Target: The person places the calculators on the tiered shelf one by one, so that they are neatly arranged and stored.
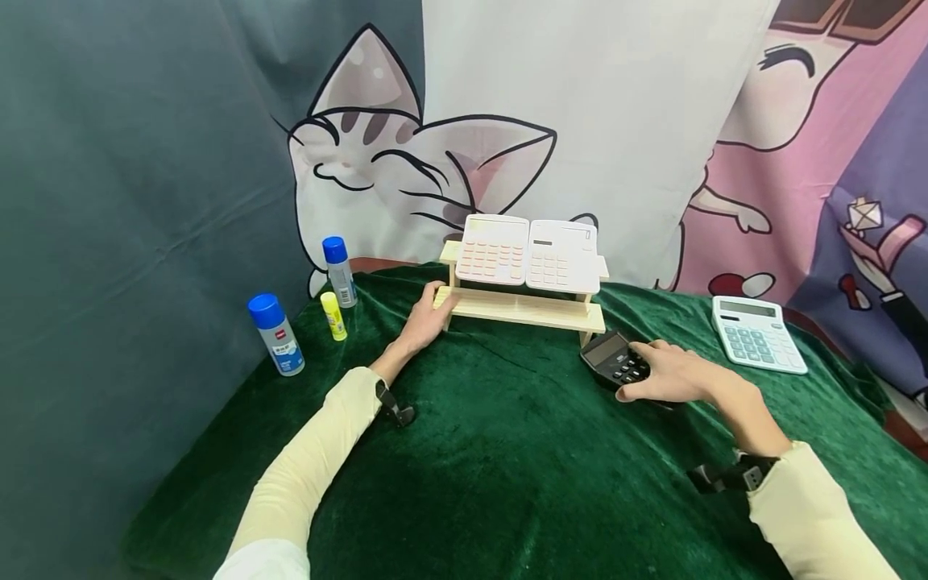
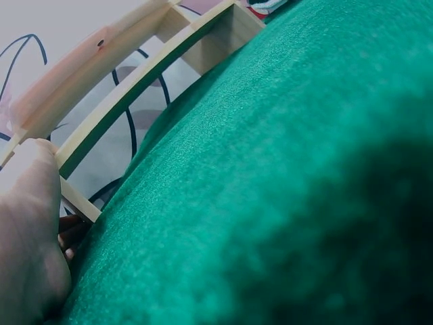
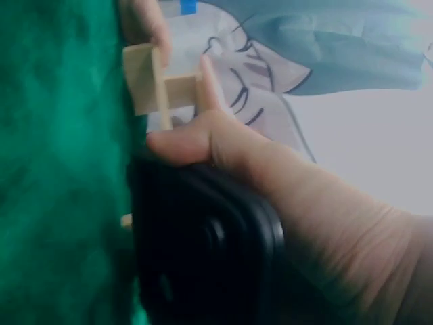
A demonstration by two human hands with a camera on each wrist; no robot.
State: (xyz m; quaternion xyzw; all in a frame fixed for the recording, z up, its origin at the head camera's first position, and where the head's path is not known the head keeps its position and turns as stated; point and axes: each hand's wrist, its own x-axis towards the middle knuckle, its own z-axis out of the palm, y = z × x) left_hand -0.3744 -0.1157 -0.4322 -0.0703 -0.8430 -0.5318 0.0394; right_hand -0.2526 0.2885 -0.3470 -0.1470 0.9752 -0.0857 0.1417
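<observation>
A small two-tier wooden shelf (image 1: pixel 518 306) stands on the green cloth near the back. My left hand (image 1: pixel 424 321) grips the left end of its lower board; in the left wrist view the thumb lies along the wood. Two white calculators, one with orange keys (image 1: pixel 491 251) and one with pale keys (image 1: pixel 564 256), lean side by side on the upper tier. Right of the shelf, my right hand (image 1: pixel 674 374) holds a black calculator (image 1: pixel 607 354) across its body, covering its lower part. The right wrist view shows that black calculator (image 3: pixel 203 237) blurred and close up.
A white calculator with teal keys (image 1: pixel 757 334) lies at the far right. Two blue-capped bottles (image 1: pixel 277 334) (image 1: pixel 341 274) and a yellow glue stick (image 1: pixel 333 316) stand at the left. A cartoon-printed curtain (image 1: pixel 602 105) hangs directly behind the shelf.
</observation>
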